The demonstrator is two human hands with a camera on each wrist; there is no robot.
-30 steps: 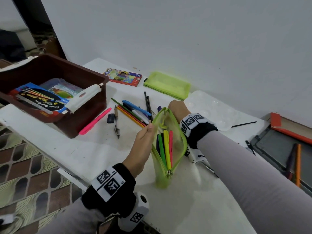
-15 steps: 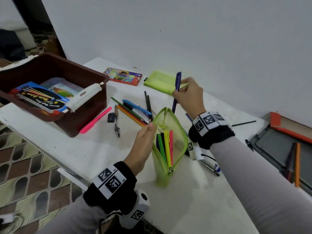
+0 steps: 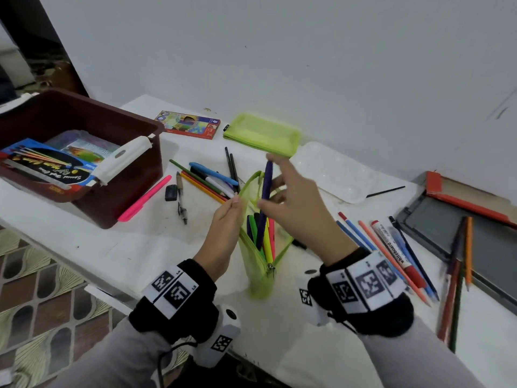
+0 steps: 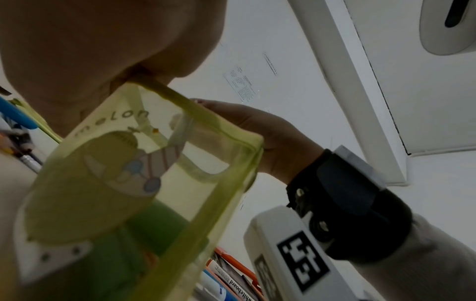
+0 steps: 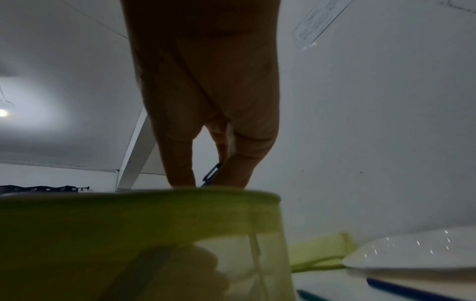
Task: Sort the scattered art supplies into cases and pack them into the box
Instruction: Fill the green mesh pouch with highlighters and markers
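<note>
- Between the two hands, a green mesh pouch [image 3: 258,264] is stood upright on the white worktop [image 3: 117,247], its mouth open at the top.
- Since half a second ago, the purple pen [image 3: 265,197] has been brought down from above the pouch; its lower end is now inside, among the green, yellow and pink markers already there.
- The pen is pinched near its upper part by the right hand [image 3: 296,203]; the index finger is stretched out above the pen's top.
- The near edge of the pouch mouth is pinched by the left hand [image 3: 223,228], as it was earlier.
- Beyond the left hand, a loose pile of pens and pencils [image 3: 207,180] lies on the worktop; further to its left, the brown box [image 3: 84,127] is seen, with packets in it.
- Beside the right wrist, more pens and pencils [image 3: 391,247] are scattered.
</note>
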